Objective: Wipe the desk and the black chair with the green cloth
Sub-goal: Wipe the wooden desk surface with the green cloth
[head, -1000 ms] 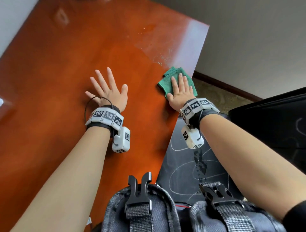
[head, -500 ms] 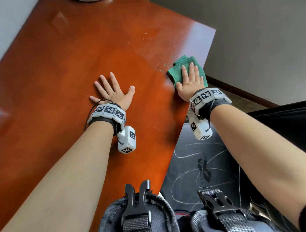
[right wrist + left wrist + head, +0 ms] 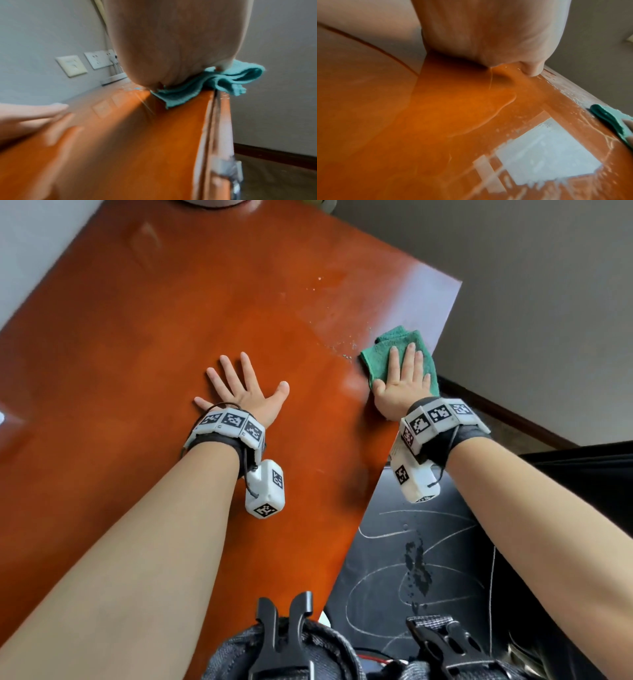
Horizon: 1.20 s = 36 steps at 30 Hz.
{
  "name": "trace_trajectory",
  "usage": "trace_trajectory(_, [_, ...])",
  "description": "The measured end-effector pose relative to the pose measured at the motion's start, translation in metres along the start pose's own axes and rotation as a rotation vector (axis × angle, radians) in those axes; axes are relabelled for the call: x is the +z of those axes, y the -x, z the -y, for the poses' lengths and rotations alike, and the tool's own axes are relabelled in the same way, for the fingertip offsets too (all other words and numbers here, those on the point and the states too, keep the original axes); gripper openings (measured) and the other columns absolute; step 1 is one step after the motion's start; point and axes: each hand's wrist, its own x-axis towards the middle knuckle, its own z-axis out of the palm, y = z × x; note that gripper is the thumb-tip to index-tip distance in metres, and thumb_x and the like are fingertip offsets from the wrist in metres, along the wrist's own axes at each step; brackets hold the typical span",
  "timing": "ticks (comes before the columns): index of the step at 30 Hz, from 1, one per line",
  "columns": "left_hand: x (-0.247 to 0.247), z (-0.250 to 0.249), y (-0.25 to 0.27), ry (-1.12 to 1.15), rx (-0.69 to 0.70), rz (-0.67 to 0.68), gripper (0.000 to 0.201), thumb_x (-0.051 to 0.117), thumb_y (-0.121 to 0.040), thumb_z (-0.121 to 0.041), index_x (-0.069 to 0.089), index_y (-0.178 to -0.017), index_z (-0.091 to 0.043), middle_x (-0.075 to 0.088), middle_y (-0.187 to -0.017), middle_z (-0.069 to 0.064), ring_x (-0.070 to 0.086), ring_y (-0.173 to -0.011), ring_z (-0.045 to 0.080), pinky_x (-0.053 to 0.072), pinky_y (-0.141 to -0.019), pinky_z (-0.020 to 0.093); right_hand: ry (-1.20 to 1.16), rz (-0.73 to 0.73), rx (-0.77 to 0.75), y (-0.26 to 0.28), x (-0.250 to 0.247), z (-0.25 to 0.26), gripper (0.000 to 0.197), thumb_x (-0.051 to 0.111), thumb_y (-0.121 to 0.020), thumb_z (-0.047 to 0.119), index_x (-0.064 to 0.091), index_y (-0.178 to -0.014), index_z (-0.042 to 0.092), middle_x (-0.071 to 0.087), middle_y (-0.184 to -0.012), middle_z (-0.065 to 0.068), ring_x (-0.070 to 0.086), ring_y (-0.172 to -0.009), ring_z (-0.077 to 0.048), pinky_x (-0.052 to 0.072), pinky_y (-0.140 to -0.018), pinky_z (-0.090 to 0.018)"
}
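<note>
On the right edge of the glossy orange-brown wooden desk, the folded green terry cloth lies flat under the right hand, whose straight fingers press down on it with the palm spread; nothing is curled round the fabric. From the right wrist view the cloth hangs a little past the desk's side edge, its folded layers showing beyond the heel of the hand. Small water droplets speckle the wood just left of the cloth and trail toward the far corner.

Well apart to the left, the left hand rests palm-down on the bare desktop, fingers splayed and straight, holding nothing. The left wrist view shows the heel of that hand touching the shiny surface, with the green cloth at the right border of the frame.

Both wrists carry white bands printed with black-and-white square markers, each with a white camera block hanging beneath.

Below the right forearm sits the black chair; its seat bears pale curved scribbles and a dark blotch that may be a wet patch, though the picture is too coarse to be sure. Two white wall socket plates show on the grey wall behind the desk in the right wrist view.
</note>
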Motion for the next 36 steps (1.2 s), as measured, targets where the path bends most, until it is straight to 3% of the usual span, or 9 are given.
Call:
trace_trajectory(4, [0.001, 0.002, -0.001, -0.005, -0.002, -0.018, 0.084, 0.025, -0.09, -0.066, -0.021, -0.147, -0.026, -0.029, -0.154, 0.005, -0.028, -0.14, 0.029, -0.012, -0.108, 0.062, 0.011, 0.091, -0.028, 0.032, 0.018, 0.012, 0.068, 0.029, -0.098, 0.032, -0.012, -0.15, 0.017, -0.023, -0.156, -0.009, -0.018, -0.144, -0.026, -0.005, -0.116, -0.046])
trace_trajectory(7, [0.003, 0.002, -0.004, -0.013, 0.009, -0.013, 0.085, 0.025, -0.09, -0.068, -0.023, -0.147, -0.027, -0.03, -0.153, 0.005, -0.028, -0.14, 0.029, -0.012, -0.107, 0.063, -0.019, 0.08, -0.013, 0.033, 0.023, 0.02, 0.069, 0.032, -0.097, 0.029, -0.01, -0.151, 0.018, -0.022, -0.156, -0.009, -0.017, -0.144, -0.026, -0.005, -0.116, -0.046])
trace_trajectory(17, [0.003, 0.002, -0.006, -0.011, 0.001, -0.01, 0.086, 0.026, -0.089, -0.068, -0.023, -0.146, -0.026, -0.03, -0.153, 0.005, -0.028, -0.14, 0.029, -0.011, -0.107, 0.063, -0.064, -0.16, 0.075, -0.048, -0.002, 0.036, 0.064, 0.033, -0.097, 0.03, 0.002, -0.152, 0.02, -0.01, -0.159, -0.007, -0.009, -0.146, -0.022, -0.004, -0.117, -0.044])
trace_trajectory(20, [0.003, 0.002, -0.006, -0.003, 0.006, -0.012, 0.087, 0.026, -0.089, -0.068, -0.024, -0.146, -0.026, -0.03, -0.153, 0.005, -0.028, -0.14, 0.029, -0.011, -0.107, 0.063, -0.055, -0.16, 0.057, -0.054, -0.01, 0.034, 0.065, 0.033, -0.096, 0.03, 0.003, -0.152, 0.02, -0.009, -0.159, -0.007, -0.007, -0.146, -0.022, -0.002, -0.117, -0.043])
trace_trajectory(23, [0.002, 0.003, -0.005, 0.006, 0.01, -0.007, 0.087, 0.026, -0.089, -0.068, -0.024, -0.146, -0.026, -0.031, -0.153, 0.005, -0.029, -0.14, 0.029, -0.012, -0.107, 0.064, -0.064, -0.129, 0.039, -0.042, -0.017, 0.027, 0.068, 0.031, -0.092, 0.034, 0.004, -0.152, 0.018, -0.007, -0.159, -0.01, -0.003, -0.147, -0.023, 0.005, -0.118, -0.042])
trace_trajectory(27, [0.002, 0.003, -0.006, 0.008, 0.012, -0.004, 0.087, 0.025, -0.089, -0.069, -0.023, -0.146, -0.025, -0.031, -0.153, 0.005, -0.029, -0.14, 0.029, -0.011, -0.107, 0.064, -0.098, -0.008, 0.029, -0.001, -0.012, 0.019, 0.064, 0.034, -0.098, 0.025, 0.002, -0.151, 0.012, -0.008, -0.158, -0.016, -0.005, -0.146, -0.029, 0.004, -0.117, -0.041])
trace_trajectory(32, [0.001, 0.002, -0.004, 0.012, 0.017, 0.001, 0.087, 0.026, -0.089, -0.068, -0.023, -0.147, -0.025, -0.031, -0.153, 0.006, -0.029, -0.14, 0.03, -0.011, -0.107, 0.064, 0.085, -0.051, -0.067, 0.036, 0.011, 0.03, 0.063, 0.043, -0.096, 0.025, 0.014, -0.147, 0.001, 0.005, -0.155, -0.023, 0.008, -0.143, -0.036, 0.022, -0.111, -0.049])
trace_trajectory(34, [0.001, 0.002, -0.004, 0.01, 0.018, 0.003, 0.087, 0.027, -0.089, -0.068, -0.023, -0.147, -0.025, -0.031, -0.153, 0.006, -0.029, -0.14, 0.03, -0.011, -0.106, 0.064, 0.148, -0.067, -0.11, 0.04, 0.015, 0.033, 0.061, 0.045, -0.095, 0.024, 0.018, -0.146, 0.002, 0.008, -0.155, -0.021, 0.013, -0.141, -0.035, 0.029, -0.105, -0.051])
trace_trajectory(36, [0.001, 0.002, -0.004, 0.009, 0.018, 0.003, 0.087, 0.027, -0.089, -0.068, -0.023, -0.147, -0.025, -0.031, -0.153, 0.006, -0.029, -0.14, 0.03, -0.011, -0.106, 0.064, 0.16, -0.085, -0.166, 0.039, 0.017, 0.032, 0.06, 0.046, -0.095, 0.023, 0.02, -0.147, 0.008, 0.009, -0.156, -0.017, 0.013, -0.142, -0.033, 0.028, -0.105, -0.051])
